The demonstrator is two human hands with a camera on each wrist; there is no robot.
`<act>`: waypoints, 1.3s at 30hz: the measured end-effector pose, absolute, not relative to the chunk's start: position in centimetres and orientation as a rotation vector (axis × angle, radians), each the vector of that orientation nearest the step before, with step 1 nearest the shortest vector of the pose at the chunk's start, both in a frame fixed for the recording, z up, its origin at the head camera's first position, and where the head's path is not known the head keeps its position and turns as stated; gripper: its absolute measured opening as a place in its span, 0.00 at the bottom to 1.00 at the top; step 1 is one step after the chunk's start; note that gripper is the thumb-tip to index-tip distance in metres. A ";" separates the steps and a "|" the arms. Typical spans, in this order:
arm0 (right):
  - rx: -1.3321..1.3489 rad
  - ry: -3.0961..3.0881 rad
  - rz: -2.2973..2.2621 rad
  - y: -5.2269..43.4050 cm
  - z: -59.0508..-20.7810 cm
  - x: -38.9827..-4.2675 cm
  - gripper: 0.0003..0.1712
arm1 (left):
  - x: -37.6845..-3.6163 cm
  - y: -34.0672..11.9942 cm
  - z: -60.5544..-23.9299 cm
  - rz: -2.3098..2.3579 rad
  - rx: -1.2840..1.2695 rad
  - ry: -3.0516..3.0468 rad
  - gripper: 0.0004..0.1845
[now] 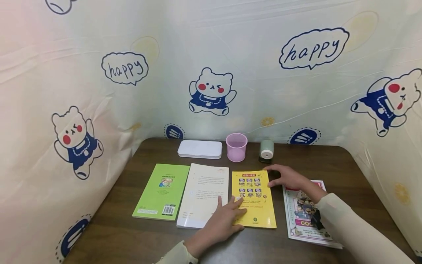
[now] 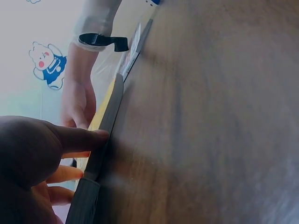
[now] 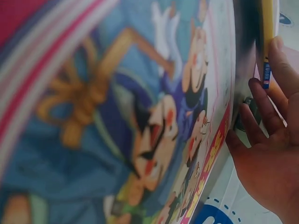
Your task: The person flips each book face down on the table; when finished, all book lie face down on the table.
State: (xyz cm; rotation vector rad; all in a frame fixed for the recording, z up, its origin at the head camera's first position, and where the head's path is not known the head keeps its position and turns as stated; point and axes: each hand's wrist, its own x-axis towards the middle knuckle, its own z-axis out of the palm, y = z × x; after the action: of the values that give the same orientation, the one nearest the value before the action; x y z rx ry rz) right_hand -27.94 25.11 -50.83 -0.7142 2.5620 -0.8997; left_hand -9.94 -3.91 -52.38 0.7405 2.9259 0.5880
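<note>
A yellow booklet [image 1: 253, 198] lies on the dark wooden table [image 1: 346, 168] between a white book [image 1: 203, 194] and a cartoon magazine [image 1: 306, 216]. My left hand [image 1: 224, 220] rests flat on the yellow booklet's near left corner, fingers straight; the left wrist view shows my left hand [image 2: 42, 158] at the yellow booklet's edge [image 2: 105, 121]. My right hand [image 1: 286, 177] touches the booklet's far right edge with spread, loosely bent fingers. In the right wrist view, my right hand [image 3: 268, 140] lies beside the magazine cover [image 3: 117, 121] and the yellow booklet's edge [image 3: 267, 28].
A green book [image 1: 162, 191] lies at the left of the row. Behind the books stand a white flat case [image 1: 199, 149], a pink cup [image 1: 236, 146] and a small green sharpener [image 1: 266, 150]. A bear-print curtain [image 1: 211, 66] encloses the table on three sides.
</note>
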 end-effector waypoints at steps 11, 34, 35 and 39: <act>-0.756 2.618 -0.758 24.4 -51.2 -27.7 0.38 | -9.7 -3.7 -52.6 0.577 0.705 2.909 0.27; -0.685 2.632 -0.702 24.2 -50.3 -27.3 0.43 | -9.5 -3.7 -52.0 0.549 0.728 2.938 0.26; -0.694 2.637 -0.702 24.4 -50.3 -27.3 0.43 | -9.5 -3.7 -52.0 0.551 0.728 2.938 0.26; -0.685 2.645 -0.715 25.1 -50.5 -27.3 0.43 | -9.4 -3.7 -52.0 0.560 0.734 2.934 0.26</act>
State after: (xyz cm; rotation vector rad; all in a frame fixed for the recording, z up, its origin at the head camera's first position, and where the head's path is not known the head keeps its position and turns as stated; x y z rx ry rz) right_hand -27.31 25.11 -50.49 -0.6851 2.6454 -0.7149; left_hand -9.43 -3.72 -52.03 0.7341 2.9336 0.5598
